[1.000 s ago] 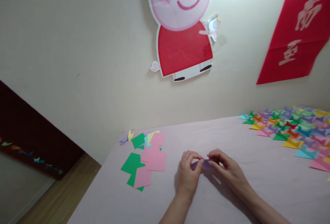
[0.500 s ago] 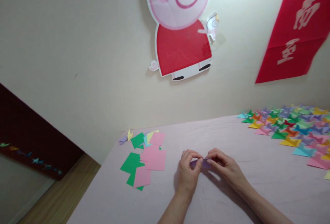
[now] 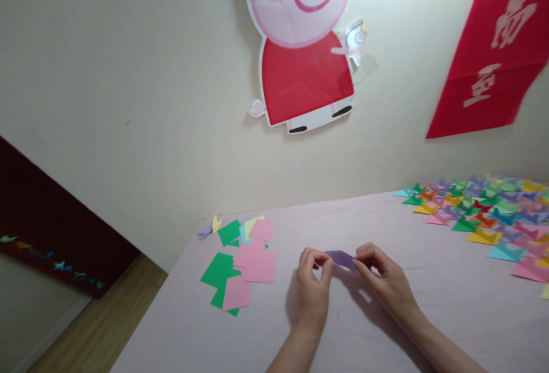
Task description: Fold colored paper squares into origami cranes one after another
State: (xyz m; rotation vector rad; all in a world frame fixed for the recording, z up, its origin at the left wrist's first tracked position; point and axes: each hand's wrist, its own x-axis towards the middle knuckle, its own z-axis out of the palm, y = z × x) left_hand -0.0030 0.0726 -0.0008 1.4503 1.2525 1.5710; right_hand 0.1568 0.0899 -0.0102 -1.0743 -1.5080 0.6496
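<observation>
A folded piece of purple paper (image 3: 342,259) is held between my two hands, just above the pink-covered table (image 3: 364,327). My left hand (image 3: 315,276) pinches its left end between thumb and fingers. At the right end, the thumb and fingers of my right hand (image 3: 381,273) are closed on it too. Its middle shows as a narrow slanted strip; the ends are partly hidden by my fingertips. Left of my hands lie loose square sheets, among them a pink sheet (image 3: 259,264) and a green sheet (image 3: 218,270).
Many folded paper figures (image 3: 484,237) in mixed colours stand in rows at the right. A small yellow folded paper (image 3: 216,223) and a purple one (image 3: 205,233) lie at the table's far left corner. Behind is a wall with a pig cutout (image 3: 306,81) and a red banner (image 3: 480,75).
My right hand has shifted slightly right, away from my left, so more of the purple paper shows between them. The paper has tilted, its right end lower. The loose sheets have stayed put.
</observation>
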